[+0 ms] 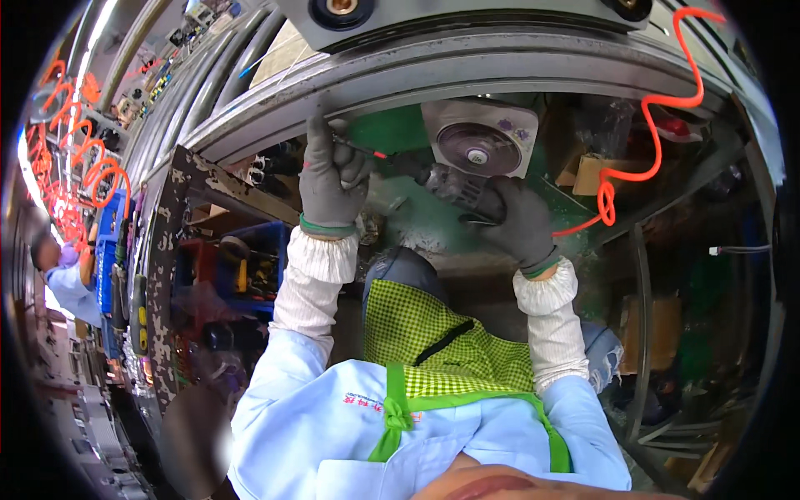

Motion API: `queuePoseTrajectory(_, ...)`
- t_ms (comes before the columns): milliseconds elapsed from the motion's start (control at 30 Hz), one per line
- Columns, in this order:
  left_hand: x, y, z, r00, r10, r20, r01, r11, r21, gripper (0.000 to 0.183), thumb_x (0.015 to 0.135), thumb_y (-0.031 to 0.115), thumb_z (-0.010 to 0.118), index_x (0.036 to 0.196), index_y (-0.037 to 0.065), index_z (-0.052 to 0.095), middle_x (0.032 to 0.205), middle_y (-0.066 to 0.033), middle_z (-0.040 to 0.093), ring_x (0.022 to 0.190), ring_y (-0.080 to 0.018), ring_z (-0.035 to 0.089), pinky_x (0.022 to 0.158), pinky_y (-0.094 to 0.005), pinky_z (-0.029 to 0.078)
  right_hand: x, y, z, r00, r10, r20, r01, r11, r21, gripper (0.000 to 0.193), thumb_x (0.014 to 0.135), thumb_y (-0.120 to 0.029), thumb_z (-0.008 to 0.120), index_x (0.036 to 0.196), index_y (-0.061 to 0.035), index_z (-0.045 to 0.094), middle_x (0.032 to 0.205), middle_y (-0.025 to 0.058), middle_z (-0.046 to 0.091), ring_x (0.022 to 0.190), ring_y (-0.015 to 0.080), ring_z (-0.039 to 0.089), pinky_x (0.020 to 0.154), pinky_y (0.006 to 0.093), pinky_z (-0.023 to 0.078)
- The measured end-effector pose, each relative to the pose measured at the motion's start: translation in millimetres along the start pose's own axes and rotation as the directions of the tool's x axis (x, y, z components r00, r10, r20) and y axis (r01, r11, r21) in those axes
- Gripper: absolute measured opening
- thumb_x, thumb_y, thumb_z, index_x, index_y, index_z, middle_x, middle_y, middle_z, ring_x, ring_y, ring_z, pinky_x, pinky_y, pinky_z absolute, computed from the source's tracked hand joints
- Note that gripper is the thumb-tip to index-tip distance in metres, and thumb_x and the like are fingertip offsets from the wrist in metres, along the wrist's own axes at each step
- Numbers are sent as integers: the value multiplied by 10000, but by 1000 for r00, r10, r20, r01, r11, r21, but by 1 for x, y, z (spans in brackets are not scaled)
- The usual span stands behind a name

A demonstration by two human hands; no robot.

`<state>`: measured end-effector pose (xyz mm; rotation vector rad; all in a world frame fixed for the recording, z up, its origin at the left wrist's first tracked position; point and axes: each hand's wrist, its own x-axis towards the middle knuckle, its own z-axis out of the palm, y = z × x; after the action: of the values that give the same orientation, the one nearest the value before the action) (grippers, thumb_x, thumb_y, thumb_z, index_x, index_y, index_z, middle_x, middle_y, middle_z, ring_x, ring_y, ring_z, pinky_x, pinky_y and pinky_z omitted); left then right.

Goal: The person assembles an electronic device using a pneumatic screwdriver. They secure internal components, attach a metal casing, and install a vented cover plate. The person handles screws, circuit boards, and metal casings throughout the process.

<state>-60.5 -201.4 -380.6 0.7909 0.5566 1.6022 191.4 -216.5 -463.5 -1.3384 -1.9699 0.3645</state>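
Note:
My right hand (523, 223), in a grey glove, is wrapped round the body of a pistol-type power screwdriver (458, 187). The tool lies nearly level, with its long thin bit reaching left. My left hand (333, 179), also gloved in grey, is beside the bit's far end. Its index finger points up toward the metal rail (500, 73) while the other fingers are curled. Whether a small part sits in those fingers is hidden. An orange air hose (654, 137) runs up and right from near my right hand.
Beyond the rail rests a grey panel (475, 23) with round black fittings. Below stands a white fan-like unit (479, 150) with a round grille. At left are a blue bin (271, 250) of tools and a chipped metal frame (162, 292). Another person's sleeve (71, 287) shows far left.

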Motion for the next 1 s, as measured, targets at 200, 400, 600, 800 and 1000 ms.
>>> queuePoseTrajectory(200,-3,14,0,992,122,-31,-117,985,126,355,930,436,536,875,91,598,526,73,308,406,-45,236,388,-202,176,-5,-9,5,999,-19,-42,22,997,72,589,566,-395,831,1022,-102,600,883,129,616,796,336,619,682,419,507)
queuePoseTrajectory(400,-11,33,0,983,178,-32,-163,949,268,344,929,416,548,889,76,591,538,68,352,418,-44,266,386,-199,189,-13,-22,9,1000,-3,-23,5,996,88,651,575,-504,786,1076,-138,589,966,145,606,810,330,637,686,428,521)
queuePoseTrajectory(600,-20,55,21,954,300,28,-258,765,590,336,959,371,505,895,44,551,559,54,352,436,-31,277,388,-186,198,-20,-33,24,997,-45,-65,63,952,301,625,596,-442,784,1091,-120,580,979,155,607,851,347,623,734,440,508)
queuePoseTrajectory(800,-16,70,39,943,329,61,-308,783,540,318,955,380,515,966,68,576,613,38,415,459,-25,303,372,-168,216,-20,-60,27,998,37,60,-60,887,457,657,577,-385,809,1114,-91,571,966,170,608,890,351,608,775,435,491)
queuePoseTrajectory(1000,-7,93,46,825,349,445,-518,153,841,265,970,234,463,965,-13,559,629,14,455,455,-18,314,398,-169,234,-19,-66,22,1000,12,-26,4,844,536,558,573,-341,820,988,-42,597,873,154,609,799,356,595,709,410,482)
